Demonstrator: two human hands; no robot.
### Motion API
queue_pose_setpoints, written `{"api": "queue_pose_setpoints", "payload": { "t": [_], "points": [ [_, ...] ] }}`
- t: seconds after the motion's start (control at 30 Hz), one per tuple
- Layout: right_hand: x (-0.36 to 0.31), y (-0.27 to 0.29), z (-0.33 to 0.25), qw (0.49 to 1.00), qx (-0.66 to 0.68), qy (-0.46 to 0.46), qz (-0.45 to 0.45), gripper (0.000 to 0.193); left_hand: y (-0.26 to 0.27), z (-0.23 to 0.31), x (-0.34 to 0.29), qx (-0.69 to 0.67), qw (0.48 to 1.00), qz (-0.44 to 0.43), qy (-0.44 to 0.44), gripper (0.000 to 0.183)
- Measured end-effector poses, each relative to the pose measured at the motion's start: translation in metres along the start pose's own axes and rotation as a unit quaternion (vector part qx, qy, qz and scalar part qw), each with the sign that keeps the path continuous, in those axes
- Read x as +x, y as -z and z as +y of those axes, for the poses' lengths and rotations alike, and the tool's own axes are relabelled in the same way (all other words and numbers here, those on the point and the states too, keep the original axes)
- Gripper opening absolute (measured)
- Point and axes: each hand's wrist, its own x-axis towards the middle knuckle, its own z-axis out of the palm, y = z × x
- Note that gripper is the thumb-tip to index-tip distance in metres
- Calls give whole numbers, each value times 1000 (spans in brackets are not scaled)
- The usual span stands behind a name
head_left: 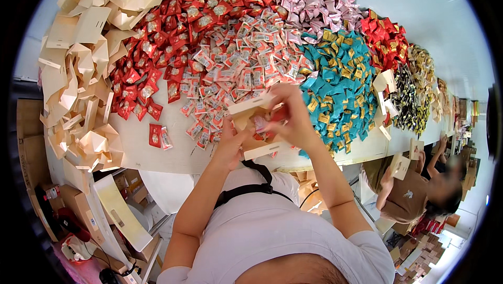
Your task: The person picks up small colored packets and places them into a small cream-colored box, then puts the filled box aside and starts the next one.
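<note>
Above the table's near edge, my left hand [229, 145] is closed around the left side of an open cream cardboard box [260, 151]. A pale pink wrapped packet [260, 123] and bits of red wrapping show inside it. My right hand [296, 121] reaches over the box's right side with fingers bent. A red packet [281, 113] shows between its thumb and fingers. Just beyond the box lies a heap of small white-and-red packets [257, 53]. Teal-and-gold packets [335, 90] are piled to the right of my right hand.
Open cream boxes [78, 74] are stacked at the left. Red packets [173, 27], pink packets [319, 6] and black-and-gold packets [406, 95] cover the far and right table [183, 164]. Two loose packets [155, 135] lie near left. A co-worker [414, 195] holds a box [400, 166] at right.
</note>
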Motion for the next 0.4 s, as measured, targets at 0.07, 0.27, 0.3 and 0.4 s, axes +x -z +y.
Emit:
{"api": "queue_pose_setpoints", "payload": {
  "t": [0.07, 0.27, 0.3, 0.4],
  "points": [
    [-6, 4, 0, 984, -138, 70, -83, 54, -3, 2, -1, 32, 999, -23, 9, 56],
    [-29, 18, 3, 928, -318, 149, -122, 38, -3, 6, -1, 56, 996, -56, -35, 59],
    [-33, 17, 2, 926, -321, 133, -146, 36, -4, 5, 0, 75, 995, -58, -37, 59],
    [-44, 9, 20, 917, -339, 120, -175, 32, 1, -10, 7, 118, 989, -85, -40, 57]
  ]
}}
